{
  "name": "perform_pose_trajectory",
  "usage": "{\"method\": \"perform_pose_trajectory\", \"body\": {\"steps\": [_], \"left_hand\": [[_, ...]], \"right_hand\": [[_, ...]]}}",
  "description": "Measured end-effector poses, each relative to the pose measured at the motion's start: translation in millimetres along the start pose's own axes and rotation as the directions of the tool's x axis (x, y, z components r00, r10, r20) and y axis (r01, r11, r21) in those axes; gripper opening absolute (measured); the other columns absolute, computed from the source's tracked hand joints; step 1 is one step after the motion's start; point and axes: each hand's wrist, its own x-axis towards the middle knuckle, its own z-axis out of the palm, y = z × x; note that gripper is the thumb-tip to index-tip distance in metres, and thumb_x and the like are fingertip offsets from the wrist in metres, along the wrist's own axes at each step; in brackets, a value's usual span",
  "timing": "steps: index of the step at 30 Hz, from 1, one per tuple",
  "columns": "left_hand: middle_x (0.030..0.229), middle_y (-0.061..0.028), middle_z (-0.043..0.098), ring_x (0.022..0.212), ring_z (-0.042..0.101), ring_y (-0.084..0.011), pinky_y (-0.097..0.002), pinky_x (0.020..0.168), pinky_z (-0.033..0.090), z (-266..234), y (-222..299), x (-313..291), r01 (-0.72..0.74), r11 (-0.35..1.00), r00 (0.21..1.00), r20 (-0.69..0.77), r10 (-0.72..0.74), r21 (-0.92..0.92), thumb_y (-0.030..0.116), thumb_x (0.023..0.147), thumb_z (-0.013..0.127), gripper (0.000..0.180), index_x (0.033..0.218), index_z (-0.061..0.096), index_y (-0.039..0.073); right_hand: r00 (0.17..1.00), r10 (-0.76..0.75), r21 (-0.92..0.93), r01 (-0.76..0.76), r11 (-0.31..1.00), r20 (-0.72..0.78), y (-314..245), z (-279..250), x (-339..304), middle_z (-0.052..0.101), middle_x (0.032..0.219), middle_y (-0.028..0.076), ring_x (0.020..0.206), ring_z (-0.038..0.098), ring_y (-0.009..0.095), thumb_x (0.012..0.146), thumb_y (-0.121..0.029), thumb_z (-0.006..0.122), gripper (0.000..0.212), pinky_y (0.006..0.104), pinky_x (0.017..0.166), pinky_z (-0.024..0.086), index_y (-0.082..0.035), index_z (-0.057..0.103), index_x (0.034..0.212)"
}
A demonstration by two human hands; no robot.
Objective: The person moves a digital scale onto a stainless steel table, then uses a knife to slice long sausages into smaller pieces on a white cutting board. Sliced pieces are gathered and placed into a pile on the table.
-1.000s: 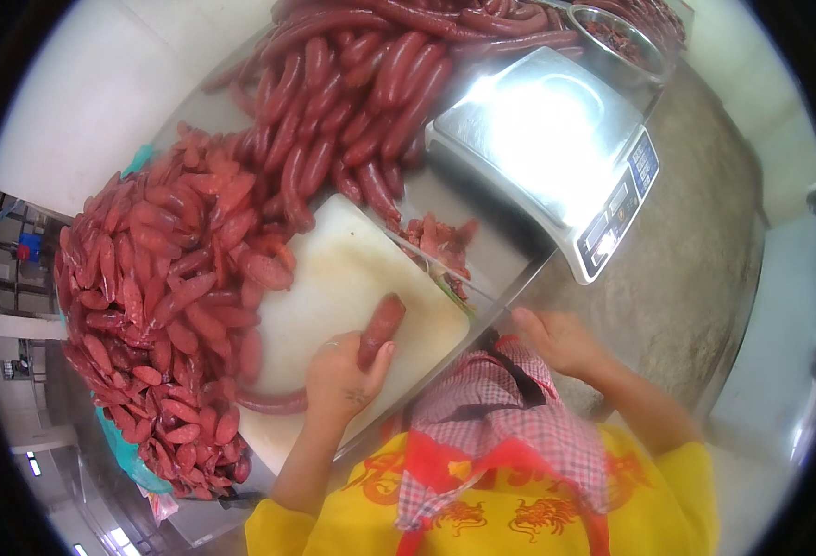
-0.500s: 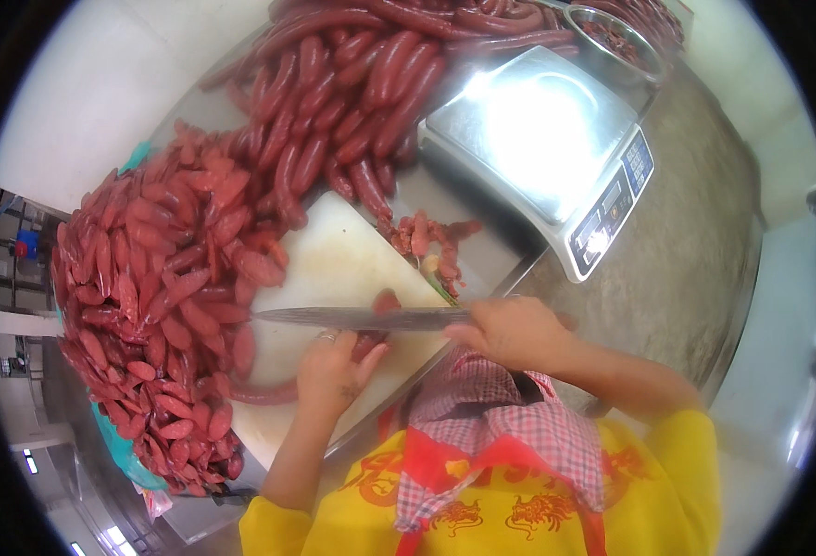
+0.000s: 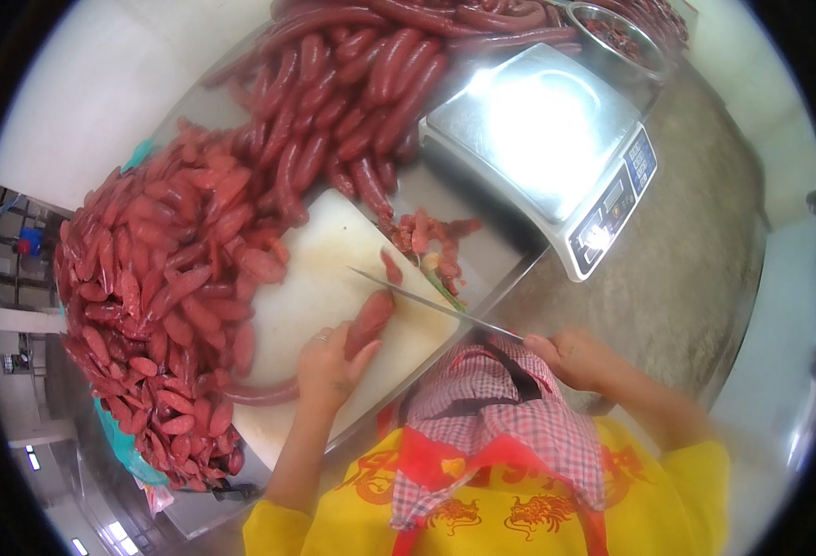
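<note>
Sausage (image 3: 369, 322) lies on a white cutting board (image 3: 311, 269) along the near edge of the bench (image 3: 434, 196); from where I stand, the left hand (image 3: 326, 366) curls around it, while the right hand (image 3: 565, 359) grips a knife (image 3: 426, 301), blade slanting across the board near a small piece (image 3: 391, 267).

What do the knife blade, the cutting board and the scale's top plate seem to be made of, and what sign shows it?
Knife blade: probably steel, being thin, straight and grey; its finish is hard to tell at this angle.
Cutting board: likely matte plastic, off-white with no visible wood grain.
Scale's top plate: shiny metal, perhaps stainless steel, given its bright glare.
</note>
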Motion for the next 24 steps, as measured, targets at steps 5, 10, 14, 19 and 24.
{"method": "perform_pose_trajectory", "body": {"steps": [5,10,14,19,24], "left_hand": [[0.082,-0.0180,0.064,0.076,0.062,-0.0346,-0.0402,0.067,0.049,-25,1,-9,0.139,0.989,0.990,0.040,-0.137,-0.052,0.034,0.078,0.075,0.039,0.098,0.065,0.003],[0.083,-0.0066,0.068,0.075,0.062,-0.0161,-0.0298,0.069,0.049,-138,2,-31,0.464,0.873,0.872,-0.094,-0.480,-0.149,0.019,0.074,0.079,0.036,0.103,0.066,0.001],[0.093,-0.0141,0.069,0.082,0.066,-0.0241,-0.0339,0.076,0.050,-192,10,-46,0.511,0.856,0.855,-0.058,-0.515,-0.073,0.019,0.072,0.079,0.042,0.107,0.065,0.000],[0.081,-0.0168,0.064,0.077,0.062,-0.0375,-0.0428,0.067,0.048,-97,15,-21,0.066,0.998,0.981,0.182,-0.066,0.001,0.052,0.074,0.071,0.051,0.089,0.064,0.004],[0.078,-0.0138,0.063,0.074,0.061,-0.0352,-0.0434,0.065,0.048,11,13,-9,-0.103,0.995,0.994,0.037,0.103,-0.003,0.055,0.072,0.071,0.052,0.092,0.063,0.008]], "right_hand": [[0.949,0.210,0.194,-0.257,0.947,0.233,14,-12,-1,0.055,0.055,0.014,0.053,0.060,0.025,0.090,-0.072,0.030,0.082,0.0366,0.051,0.048,-0.001,0.059,0.062],[0.956,0.261,0.375,-0.294,0.879,0.138,17,-21,2,0.052,0.051,0.008,0.048,0.056,0.018,0.088,-0.073,0.033,0.081,0.0307,0.048,0.045,-0.001,0.057,0.061],[0.972,0.218,0.417,-0.234,0.878,0.087,7,-25,6,0.047,0.053,0.004,0.046,0.046,0.014,0.094,-0.063,0.037,0.067,0.0284,0.045,0.036,-0.005,0.055,0.067],[0.992,-0.115,0.257,0.125,0.958,-0.054,-23,-25,23,0.056,0.060,0.015,0.058,0.057,0.029,0.096,-0.060,0.033,0.071,0.0389,0.061,0.044,0.001,0.061,0.074],[0.972,-0.233,0.081,0.234,0.969,-0.014,-44,-27,35,0.062,0.071,0.024,0.072,0.062,0.043,0.096,-0.060,0.034,0.073,0.0466,0.071,0.048,0.005,0.064,0.080]]}}
